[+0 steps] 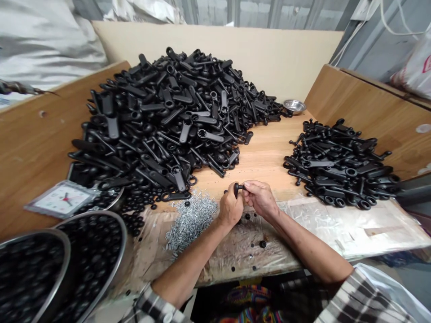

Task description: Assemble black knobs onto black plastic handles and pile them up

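My left hand (230,209) is closed around a black plastic crank handle (236,190), most of which the fingers hide. From the other side my right hand (261,198) pinches the slim end that sticks out toward it; I cannot make out whether a separate small piece is in those fingertips. Both hands meet over the front of the wooden bench. Left of them lies a heap of small silver pins or screws (195,220). A few small black round caps (263,244) are scattered beneath my forearms.
A tall pile of black crank handles (175,112) rises behind, and a smaller pile (340,166) lies at right. Metal bowls (125,237) of black caps stand at front left near a square clock (62,198). A small steel bowl (294,106) sits at the back. Wooden boards (370,112) wall the bench.
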Demonstrator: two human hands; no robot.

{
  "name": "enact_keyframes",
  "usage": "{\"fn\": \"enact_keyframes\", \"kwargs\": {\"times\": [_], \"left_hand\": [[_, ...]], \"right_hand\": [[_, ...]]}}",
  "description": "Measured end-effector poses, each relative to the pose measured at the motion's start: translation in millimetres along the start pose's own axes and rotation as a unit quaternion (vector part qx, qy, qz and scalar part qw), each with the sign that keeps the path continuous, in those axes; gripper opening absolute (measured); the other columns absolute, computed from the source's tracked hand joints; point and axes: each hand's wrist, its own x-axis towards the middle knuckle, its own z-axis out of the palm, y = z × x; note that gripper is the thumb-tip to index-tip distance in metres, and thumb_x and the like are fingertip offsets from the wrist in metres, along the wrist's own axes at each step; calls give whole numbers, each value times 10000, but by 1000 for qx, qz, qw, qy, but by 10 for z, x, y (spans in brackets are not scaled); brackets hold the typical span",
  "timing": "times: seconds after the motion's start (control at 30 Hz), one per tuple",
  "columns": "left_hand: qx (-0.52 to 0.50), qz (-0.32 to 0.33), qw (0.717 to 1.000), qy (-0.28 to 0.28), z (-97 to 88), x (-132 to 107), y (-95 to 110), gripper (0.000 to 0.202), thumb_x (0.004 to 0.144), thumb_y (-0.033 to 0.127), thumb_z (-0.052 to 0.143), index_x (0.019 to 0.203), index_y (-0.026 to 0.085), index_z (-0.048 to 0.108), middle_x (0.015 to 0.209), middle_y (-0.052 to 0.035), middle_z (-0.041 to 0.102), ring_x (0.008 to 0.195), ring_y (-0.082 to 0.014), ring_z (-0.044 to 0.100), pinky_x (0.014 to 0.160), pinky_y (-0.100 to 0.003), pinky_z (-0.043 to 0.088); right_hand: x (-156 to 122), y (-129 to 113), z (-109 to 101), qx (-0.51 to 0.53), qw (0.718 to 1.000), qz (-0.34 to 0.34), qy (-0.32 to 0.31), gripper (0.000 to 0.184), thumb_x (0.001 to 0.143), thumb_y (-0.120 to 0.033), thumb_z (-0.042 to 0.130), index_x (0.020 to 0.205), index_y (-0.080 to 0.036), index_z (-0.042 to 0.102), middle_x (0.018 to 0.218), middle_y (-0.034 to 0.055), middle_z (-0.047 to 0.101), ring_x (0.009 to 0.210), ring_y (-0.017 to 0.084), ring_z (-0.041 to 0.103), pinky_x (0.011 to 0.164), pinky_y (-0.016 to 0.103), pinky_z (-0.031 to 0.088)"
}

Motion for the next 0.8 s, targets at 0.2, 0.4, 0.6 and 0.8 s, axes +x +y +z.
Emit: {"fn": "enact_keyframes", "kwargs": {"times": [0.2,0.4,0.6,0.8], "left_hand": [[13,12,999,-41,-68,40,-38,225,786,209,422,992,181,509,710,-42,613,673,-181,586,616,-250,417],[42,75,995,-44,-133,104,42,500,746,354,529,1189,158,408,893,-92,602,805,-235,584,689,-305,431],[-28,86,996,9,-236,184,-15,713,695,349,596,1303,192,259,1090,-87,523,902,-191,543,641,-249,430],[-105,69,990,63,-321,196,-19,566,714,291,571,1222,180,348,987,-58,552,827,-134,556,607,-194,434]], "right_hand": [[55,0,-34,-53,999,-8,7,210,652,-333,633,643,-126,597,467,-34,503,349,50,412,291,147,252],[272,-217,-196,-91,994,-16,-58,231,636,-341,643,661,-114,601,493,-27,528,368,46,432,328,149,308],[308,-1107,-1078,53,933,-290,208,177,739,-334,559,800,-171,529,748,13,591,625,79,568,478,152,443],[281,-1112,-1176,80,943,-236,219,262,684,-243,613,907,-162,502,803,34,617,644,110,590,486,186,458]]}}
